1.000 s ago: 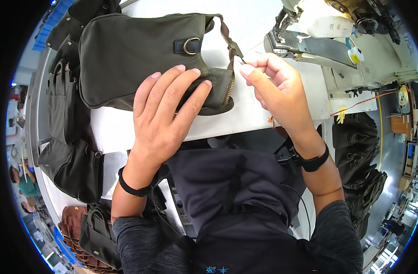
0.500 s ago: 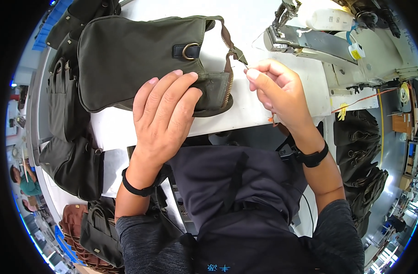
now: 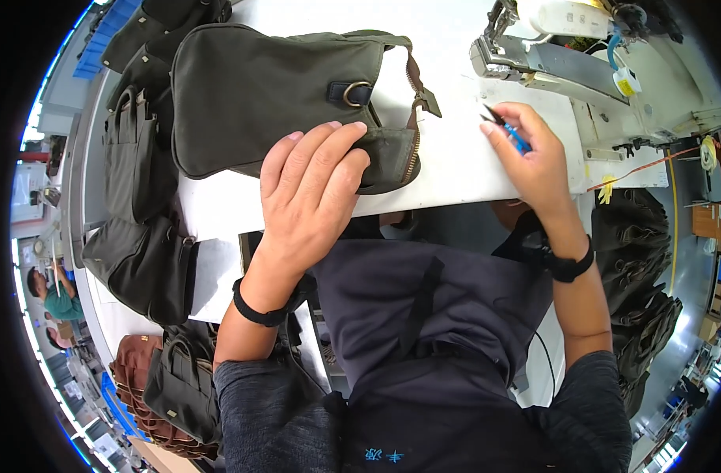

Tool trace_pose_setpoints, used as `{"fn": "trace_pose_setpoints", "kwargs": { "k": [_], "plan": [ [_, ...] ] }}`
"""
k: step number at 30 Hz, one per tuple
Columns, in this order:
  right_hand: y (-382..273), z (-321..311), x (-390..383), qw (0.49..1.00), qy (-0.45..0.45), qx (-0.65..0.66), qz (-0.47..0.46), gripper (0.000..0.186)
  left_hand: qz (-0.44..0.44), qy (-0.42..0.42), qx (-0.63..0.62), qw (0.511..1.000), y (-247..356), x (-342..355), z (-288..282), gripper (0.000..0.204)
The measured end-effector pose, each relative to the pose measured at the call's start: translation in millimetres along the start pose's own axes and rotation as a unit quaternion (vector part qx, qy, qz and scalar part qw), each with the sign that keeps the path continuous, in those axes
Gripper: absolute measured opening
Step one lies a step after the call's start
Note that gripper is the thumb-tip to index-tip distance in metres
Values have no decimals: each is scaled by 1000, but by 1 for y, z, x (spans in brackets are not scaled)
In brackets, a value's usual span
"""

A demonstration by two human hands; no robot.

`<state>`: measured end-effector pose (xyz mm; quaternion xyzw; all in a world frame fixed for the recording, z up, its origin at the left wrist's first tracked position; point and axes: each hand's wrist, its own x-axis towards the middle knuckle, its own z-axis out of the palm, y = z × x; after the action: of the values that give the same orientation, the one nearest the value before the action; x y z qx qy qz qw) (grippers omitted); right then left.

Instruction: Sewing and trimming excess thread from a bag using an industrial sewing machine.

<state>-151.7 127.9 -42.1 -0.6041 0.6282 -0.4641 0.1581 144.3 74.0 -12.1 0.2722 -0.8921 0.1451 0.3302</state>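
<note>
A dark olive canvas bag (image 3: 258,102) lies on its side on the white worktable. My left hand (image 3: 313,177) is closed over its near edge, with the fingers on top and the thumb hidden. By those fingers, the bag's mouth shows a brass-toothed zipper (image 3: 415,154) and a small fabric zipper tab (image 3: 428,102). Near the strap is a brass D-ring (image 3: 356,94) on a dark patch. To the right of the bag, my right hand (image 3: 534,154) is closed on small blue-handled thread snips (image 3: 518,140), the dark blades pointing toward the bag, not touching it.
A sewing machine arm (image 3: 549,67) stands at the far right of the worktable (image 3: 471,177). More olive bags (image 3: 136,272) are piled along the left, with brown bags (image 3: 139,363) below them. Dark pieces (image 3: 632,260) hang at the right. A person (image 3: 57,292) sits far left.
My right hand has drawn away to the right from the zipper tab, and the snips now show in it. The left hand stays on the bag; the whole view has shifted slightly.
</note>
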Motion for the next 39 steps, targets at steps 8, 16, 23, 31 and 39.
{"fn": "trace_pose_setpoints", "kwargs": {
  "k": [8,16,23,31,39],
  "plan": [
    [-2,-13,-13,931,-26,227,284,25,-37,-24,8,999,21,-16,-5,43],
    [-76,49,-52,968,-60,234,70,25,-114,-2,12,993,73,0,-7,44],
    [-97,36,-60,971,-35,230,53,21,-142,-57,-13,988,90,6,-51,62],
    [-146,-39,-56,885,-305,351,15,23,-183,-150,-135,962,98,17,-188,61],
    [-160,-45,-95,846,-357,396,-13,14,-185,-274,-499,801,112,-14,-199,66]
  ]
}}
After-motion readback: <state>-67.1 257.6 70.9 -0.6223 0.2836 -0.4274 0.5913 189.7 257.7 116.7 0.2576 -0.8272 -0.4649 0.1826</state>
